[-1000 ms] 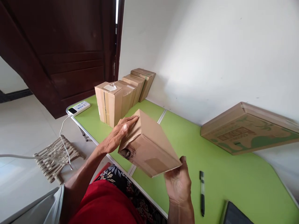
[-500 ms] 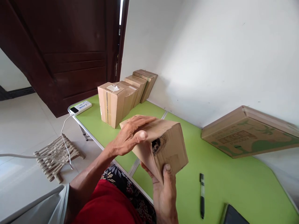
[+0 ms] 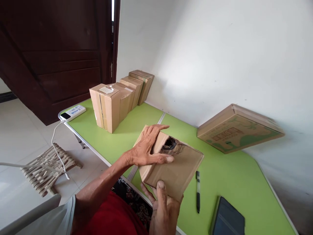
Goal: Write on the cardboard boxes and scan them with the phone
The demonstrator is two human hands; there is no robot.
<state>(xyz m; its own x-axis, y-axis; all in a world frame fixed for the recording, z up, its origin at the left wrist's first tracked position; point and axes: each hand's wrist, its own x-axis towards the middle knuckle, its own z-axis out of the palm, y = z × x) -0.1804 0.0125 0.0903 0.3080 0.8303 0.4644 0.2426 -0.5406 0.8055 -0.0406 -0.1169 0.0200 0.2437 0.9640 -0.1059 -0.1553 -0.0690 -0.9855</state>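
Observation:
Both hands hold a small brown cardboard box point(image 3: 178, 173) tilted above the near side of the green table. A dark, ragged-looking hole or burnt patch shows near its upper corner. My left hand point(image 3: 149, 147) grips the box from the left, fingers over the top edge and thumb lying across the face below the dark patch. My right hand point(image 3: 163, 205) supports it from below, thumb pressed on the near face and fingers underneath, partly hidden.
Several cardboard boxes point(image 3: 105, 107) stand in a row at the back left of the green table point(image 3: 227, 176). A green-printed box point(image 3: 227, 130) leans by the wall. A black marker point(image 3: 198, 192) and a phone point(image 3: 228, 217) lie at right; a white device point(image 3: 73, 113) with a cable lies far left.
The box has been turned so its face with the dark patch points more upward. My left thumb now lies across that face. The view has shifted right, showing more of the phone.

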